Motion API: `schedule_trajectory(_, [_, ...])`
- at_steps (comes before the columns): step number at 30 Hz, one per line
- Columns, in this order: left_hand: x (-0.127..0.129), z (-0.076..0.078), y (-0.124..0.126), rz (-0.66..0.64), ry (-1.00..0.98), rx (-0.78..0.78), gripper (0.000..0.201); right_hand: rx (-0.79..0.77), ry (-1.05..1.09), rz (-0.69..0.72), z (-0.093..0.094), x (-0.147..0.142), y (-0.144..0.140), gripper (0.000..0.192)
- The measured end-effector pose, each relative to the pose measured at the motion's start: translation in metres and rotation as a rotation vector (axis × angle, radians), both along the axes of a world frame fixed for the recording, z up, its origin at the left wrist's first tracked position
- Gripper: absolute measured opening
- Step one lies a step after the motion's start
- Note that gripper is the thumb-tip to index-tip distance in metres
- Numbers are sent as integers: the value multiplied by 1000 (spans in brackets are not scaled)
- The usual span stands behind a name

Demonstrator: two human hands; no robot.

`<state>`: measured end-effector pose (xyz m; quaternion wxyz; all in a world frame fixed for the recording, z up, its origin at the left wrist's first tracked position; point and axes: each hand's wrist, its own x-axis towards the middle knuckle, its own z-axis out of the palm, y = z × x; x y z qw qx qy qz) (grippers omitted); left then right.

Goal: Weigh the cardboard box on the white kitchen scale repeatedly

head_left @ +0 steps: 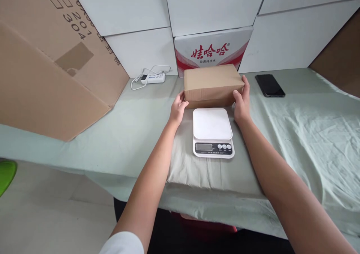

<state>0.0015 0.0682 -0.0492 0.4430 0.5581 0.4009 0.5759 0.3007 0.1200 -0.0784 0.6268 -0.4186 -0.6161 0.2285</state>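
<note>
Two bare hands, head view: left hand (178,107) pressed to the left end of a small brown cardboard box (213,84), right hand (242,102) against its right end, fingers curled around the edges, clasping it between them. Box sits just behind a white digital scale (212,132), near or touching its far edge; scale platform bare, display blank. Scale rests on a folded pad under a pale green cloth (303,134). Behind: red-and-white printed carton (213,47). Right: black phone (270,85). Left: white power strip (153,77), large leaning cardboard sheet (47,66).
</note>
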Motion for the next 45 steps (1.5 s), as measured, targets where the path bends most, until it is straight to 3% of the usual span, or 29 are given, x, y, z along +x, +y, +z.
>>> schedule_trajectory(10, [0, -7, 4, 102, -26, -26, 80, -29, 31, 8, 2, -4, -8, 98])
schedule_trajectory(17, [3, 1, -2, 49, 26, -55, 71, -140, 100, -34, 10, -6, -12, 90])
schedule_trajectory(24, [7, 14, -14, 56, 21, 3, 73, -37, 24, -15, 19, -23, -30, 104])
schedule_trajectory(31, [6, 11, -20, 132, 153, 121, 74, 66, 52, -43, 34, -19, -43, 112])
schedule_trajectory(34, [1, 11, -35, 198, 180, 178, 76, 43, 31, -13, 48, -11, -63, 113])
schedule_trajectory(38, [-5, 11, -77, 210, 158, 191, 72, -62, -27, 53, 55, 4, -111, 104])
schedule_trajectory(42, [-2, 6, -121, 102, 174, 158, 65, -25, -56, -79, 45, 10, -155, 88])
schedule_trajectory(45, [0, 3, -137, 76, 156, 127, 65, 43, -61, -162, 38, 7, -167, 81])
